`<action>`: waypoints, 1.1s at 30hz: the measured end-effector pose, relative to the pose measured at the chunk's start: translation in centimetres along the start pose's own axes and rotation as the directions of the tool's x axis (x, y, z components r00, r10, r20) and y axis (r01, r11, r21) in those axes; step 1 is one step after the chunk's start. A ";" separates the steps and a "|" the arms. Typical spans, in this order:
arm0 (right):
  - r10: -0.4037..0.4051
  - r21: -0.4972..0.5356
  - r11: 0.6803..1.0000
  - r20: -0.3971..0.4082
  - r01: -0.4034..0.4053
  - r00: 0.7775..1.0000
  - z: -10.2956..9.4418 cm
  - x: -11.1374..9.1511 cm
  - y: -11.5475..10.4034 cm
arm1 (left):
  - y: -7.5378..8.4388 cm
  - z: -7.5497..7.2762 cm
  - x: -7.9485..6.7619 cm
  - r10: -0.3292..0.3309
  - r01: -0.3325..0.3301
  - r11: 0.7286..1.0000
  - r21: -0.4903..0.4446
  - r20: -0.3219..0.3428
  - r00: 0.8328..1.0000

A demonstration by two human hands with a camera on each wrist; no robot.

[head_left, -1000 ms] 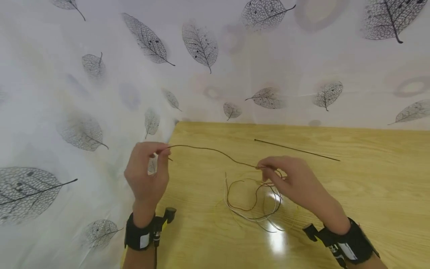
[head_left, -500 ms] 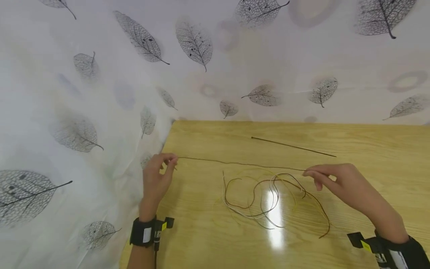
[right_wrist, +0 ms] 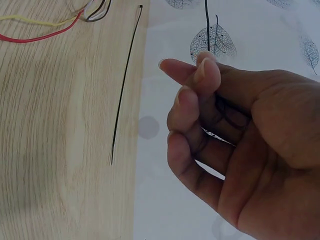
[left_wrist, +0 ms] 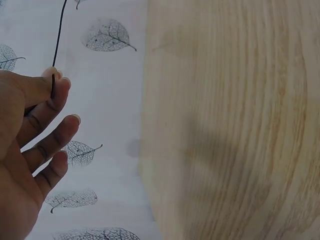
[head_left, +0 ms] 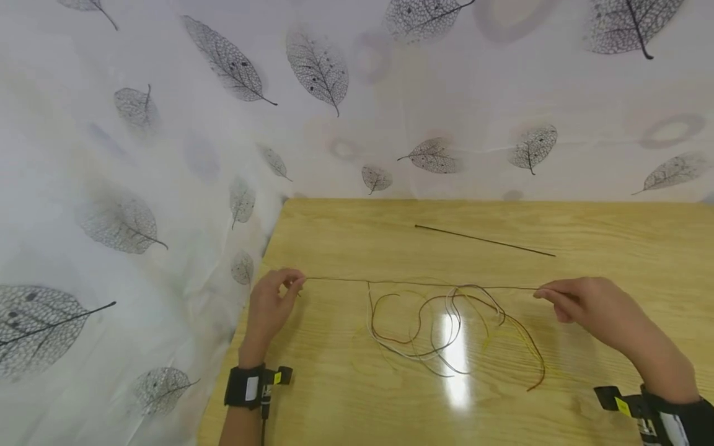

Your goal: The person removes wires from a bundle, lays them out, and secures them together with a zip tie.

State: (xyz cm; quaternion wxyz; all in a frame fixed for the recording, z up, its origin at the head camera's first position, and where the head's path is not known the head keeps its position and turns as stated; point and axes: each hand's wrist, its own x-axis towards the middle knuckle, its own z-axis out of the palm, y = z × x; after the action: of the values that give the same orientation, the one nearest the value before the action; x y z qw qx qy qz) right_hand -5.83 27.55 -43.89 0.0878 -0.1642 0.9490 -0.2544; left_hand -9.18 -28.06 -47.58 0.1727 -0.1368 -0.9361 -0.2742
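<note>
- Thin dark flexible wire (head_left: 413, 283), one length: runs almost straight from hand to hand over your yellowish wood-grain tabletop (head_left: 334, 396); whether it touches the wood, you cannot tell.
- Your bare left hand (head_left: 273, 305): thumb and fingertip pinching the wire near one end, the other fingers loosely bent.
- Your bare right hand (head_left: 591, 310): thumb and fingertip pinching the wire at the opposite side; this two-sided hold probably serves to take the curl out of it.
- Loose tangle of thin yellow, white and red wires (head_left: 415, 357): on the tabletop between your hands, seemingly placed within reach of both.
- Slim straight black strip (head_left: 485, 240): on the tabletop beyond the wire, apparently laid apart from the tangle.
- Left wrist view: shows you a short dark end (left_wrist: 53, 85) beside your thumb, tiny from the head.
- Right wrist view: shows red plainly on a loose strand that looks brownish from above; a dark curve in your palm may be wire, too unclear to tell.
- Head view: alone gives you the whole span.
</note>
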 end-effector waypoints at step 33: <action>0.125 0.140 0.975 0.293 -0.172 0.948 2.9 -0.3 2.0 | 0.7 5.6 -2.3 -0.086 0.146 0.982 -0.122 0.399 0.913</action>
State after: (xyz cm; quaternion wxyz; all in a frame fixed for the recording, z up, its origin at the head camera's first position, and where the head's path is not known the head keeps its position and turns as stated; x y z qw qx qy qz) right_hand -5.39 27.93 -47.40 0.2542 -0.1190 0.9123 -0.2982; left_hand -8.25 -24.68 -52.57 -0.0456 -0.1454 -0.9349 -0.3205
